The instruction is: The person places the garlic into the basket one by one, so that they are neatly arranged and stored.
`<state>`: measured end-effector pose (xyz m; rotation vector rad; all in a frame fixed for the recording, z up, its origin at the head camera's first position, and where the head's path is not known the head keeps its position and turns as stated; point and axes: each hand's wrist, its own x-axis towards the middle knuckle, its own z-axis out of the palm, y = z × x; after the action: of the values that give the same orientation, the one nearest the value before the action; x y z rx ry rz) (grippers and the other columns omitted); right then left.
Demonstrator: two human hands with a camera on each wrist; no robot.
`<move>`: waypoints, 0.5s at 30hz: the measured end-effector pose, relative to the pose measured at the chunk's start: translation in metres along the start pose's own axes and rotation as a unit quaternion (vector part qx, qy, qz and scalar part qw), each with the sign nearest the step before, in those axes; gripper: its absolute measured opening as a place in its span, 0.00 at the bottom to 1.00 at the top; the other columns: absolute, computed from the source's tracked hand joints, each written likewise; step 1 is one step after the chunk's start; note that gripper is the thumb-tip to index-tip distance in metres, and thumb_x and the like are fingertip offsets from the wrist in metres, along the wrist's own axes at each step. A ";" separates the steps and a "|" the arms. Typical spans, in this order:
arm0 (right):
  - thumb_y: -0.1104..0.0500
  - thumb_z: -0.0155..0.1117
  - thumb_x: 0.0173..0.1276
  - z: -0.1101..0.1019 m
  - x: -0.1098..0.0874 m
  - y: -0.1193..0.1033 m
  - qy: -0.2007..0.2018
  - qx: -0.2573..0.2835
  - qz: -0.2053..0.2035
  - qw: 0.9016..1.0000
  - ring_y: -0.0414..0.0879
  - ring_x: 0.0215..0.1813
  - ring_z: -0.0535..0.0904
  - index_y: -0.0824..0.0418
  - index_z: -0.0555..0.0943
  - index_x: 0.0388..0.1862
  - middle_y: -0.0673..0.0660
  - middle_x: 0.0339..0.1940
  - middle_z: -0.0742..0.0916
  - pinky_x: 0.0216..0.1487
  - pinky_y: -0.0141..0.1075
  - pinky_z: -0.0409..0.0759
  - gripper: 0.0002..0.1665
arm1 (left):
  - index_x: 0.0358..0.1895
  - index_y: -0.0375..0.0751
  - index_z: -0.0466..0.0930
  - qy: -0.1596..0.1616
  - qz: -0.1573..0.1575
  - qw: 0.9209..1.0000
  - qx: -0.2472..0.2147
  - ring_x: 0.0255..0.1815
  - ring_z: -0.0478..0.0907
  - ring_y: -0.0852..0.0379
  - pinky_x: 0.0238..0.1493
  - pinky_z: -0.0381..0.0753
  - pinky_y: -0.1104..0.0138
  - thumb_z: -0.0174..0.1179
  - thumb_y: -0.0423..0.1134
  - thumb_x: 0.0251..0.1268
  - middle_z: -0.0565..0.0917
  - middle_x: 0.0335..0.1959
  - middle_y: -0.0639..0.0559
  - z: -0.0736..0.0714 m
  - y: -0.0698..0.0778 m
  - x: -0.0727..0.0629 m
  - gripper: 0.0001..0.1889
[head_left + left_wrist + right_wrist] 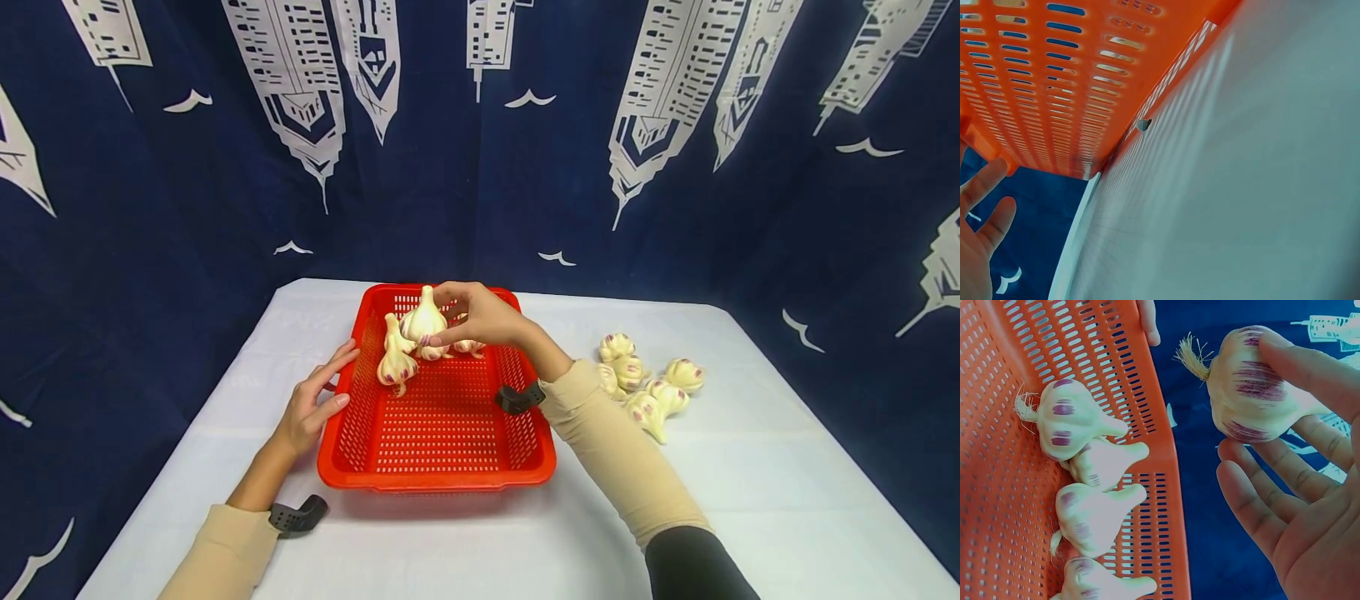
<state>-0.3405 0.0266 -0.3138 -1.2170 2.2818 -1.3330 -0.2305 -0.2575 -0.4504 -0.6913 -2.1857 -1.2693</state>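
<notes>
My right hand [483, 315] pinches a garlic bulb [424, 317] between thumb and fingers, above the far part of a red plastic basket [442, 481]. Close up in the right wrist view, the held garlic bulb [1250, 390] has purple streaks and a tuft of roots. Several other garlic bulbs, one of them a garlic bulb [396, 367] at the far left, lie inside the basket along its far end. With fairly straight fingers, my left hand [306, 410] touches the basket's left rim; in the left wrist view its fingertips [991, 175] are beside the basket wall.
A loose group of garlic bulbs [667, 396] lies on the white-covered table [750, 483], right of the basket and partly behind my right forearm. Behind the table hangs a dark blue cloth [480, 167] printed with white buildings.
</notes>
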 end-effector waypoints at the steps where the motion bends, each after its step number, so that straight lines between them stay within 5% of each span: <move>1: 0.67 0.78 0.53 0.001 0.003 0.001 -0.002 0.000 0.001 1.000 0.54 0.53 0.83 0.68 0.76 0.58 0.63 0.54 0.81 0.51 0.41 0.81 0.33 | 0.68 0.31 0.70 0.000 0.002 1.000 -0.001 0.62 0.69 0.55 0.45 0.68 0.69 0.50 0.34 0.56 0.65 0.73 0.39 0.000 0.000 0.000 0.31; 8: 0.71 0.77 0.52 0.004 0.016 0.013 -0.034 -0.002 0.007 0.999 0.56 0.51 0.83 0.71 0.77 0.58 0.64 0.51 0.82 0.55 0.43 0.79 0.33 | 0.68 0.31 0.71 0.004 0.009 1.000 -0.014 0.60 0.70 0.53 0.45 0.68 0.69 0.51 0.34 0.56 0.66 0.73 0.39 0.001 0.003 0.000 0.31; 15: 0.69 0.77 0.52 0.009 0.018 0.030 -0.046 -0.021 0.065 0.997 0.58 0.54 0.82 0.71 0.75 0.59 0.65 0.54 0.81 0.52 0.39 0.80 0.35 | 0.68 0.32 0.71 0.007 0.006 1.000 -0.011 0.59 0.70 0.52 0.44 0.69 0.66 0.51 0.34 0.55 0.67 0.73 0.40 0.000 0.004 0.000 0.32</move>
<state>-0.3638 0.0148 -0.3394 -1.0978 2.2926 -1.1640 -0.2279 -0.2558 -0.4481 -0.7018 -2.1567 -1.2893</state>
